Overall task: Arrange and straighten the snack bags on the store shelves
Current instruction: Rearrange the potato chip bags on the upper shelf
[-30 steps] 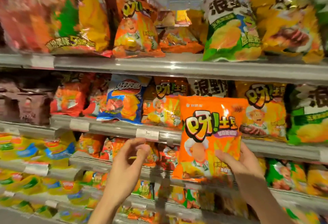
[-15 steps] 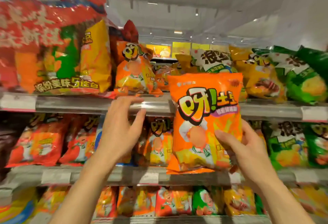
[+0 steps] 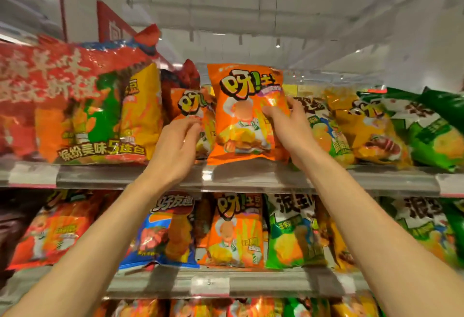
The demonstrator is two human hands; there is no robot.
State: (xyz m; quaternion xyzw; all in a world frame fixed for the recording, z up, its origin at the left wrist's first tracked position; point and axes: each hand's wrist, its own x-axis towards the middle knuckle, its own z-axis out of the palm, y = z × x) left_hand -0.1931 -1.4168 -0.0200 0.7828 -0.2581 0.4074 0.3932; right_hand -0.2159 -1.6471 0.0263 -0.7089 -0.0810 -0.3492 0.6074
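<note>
Your right hand (image 3: 283,126) grips the orange snack bag (image 3: 244,116) at frame centre, upright on the top shelf (image 3: 251,178), long axis vertical, print facing you. Your left hand (image 3: 177,146), fingers curled, touches the neighbouring orange bag (image 3: 190,106).

white ceiling (image 3: 276,3), small spotlights (image 3: 277,45)

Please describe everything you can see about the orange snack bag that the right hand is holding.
The orange snack bag is a glossy, puffed plastic pouch with large yellow characters and a cartoon chef holding food. It stands upright on the top shelf, its bottom seam at the front edge. The right hand grips its right side, thumb on the front. A similar orange bag stands close on its left, touched by the left hand.
</note>
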